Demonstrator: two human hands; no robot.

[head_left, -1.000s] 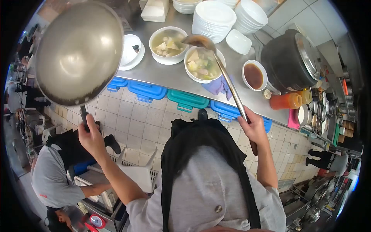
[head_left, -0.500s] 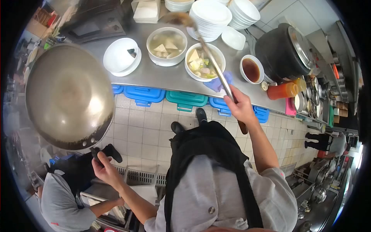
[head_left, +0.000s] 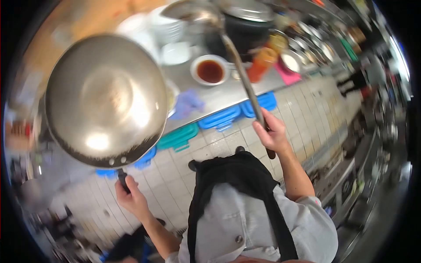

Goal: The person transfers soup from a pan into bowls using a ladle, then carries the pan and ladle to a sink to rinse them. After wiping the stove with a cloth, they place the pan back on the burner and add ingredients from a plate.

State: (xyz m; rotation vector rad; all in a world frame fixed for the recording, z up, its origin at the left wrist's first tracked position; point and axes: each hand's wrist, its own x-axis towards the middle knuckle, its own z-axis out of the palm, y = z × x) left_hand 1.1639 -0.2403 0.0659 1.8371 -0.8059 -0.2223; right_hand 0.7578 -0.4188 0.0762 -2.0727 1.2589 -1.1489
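Note:
My left hand (head_left: pixel 133 199) is closed round the black handle of a wok (head_left: pixel 107 94), raised with its bare, shiny inside towards me. In my right hand (head_left: pixel 273 131) I grip a long-handled ladle (head_left: pixel 240 70). Its bowl is up over the counter, near a large black pot (head_left: pixel 239 33). A white bowl of dark brown sauce (head_left: pixel 210 71) stands on the counter left of the ladle's shaft. Beside the wok's right rim lies a crumpled purple cloth (head_left: pixel 187 104). The wok hides most of a white bowl (head_left: pixel 172 97) there.
The steel counter (head_left: pixel 239 97) runs across ahead, with blue lids (head_left: pixel 221 118) and a green lid (head_left: pixel 177 136) below its edge. Stacked white dishes (head_left: pixel 166 28), an orange squeeze bottle (head_left: pixel 262 65) and several containers stand on it. Another person (head_left: pixel 359 79) is far right.
My view has turned to the right, so the counter things have shifted left and blurred. The wok now covers the place where the soup bowls showed. Both hands keep their grip.

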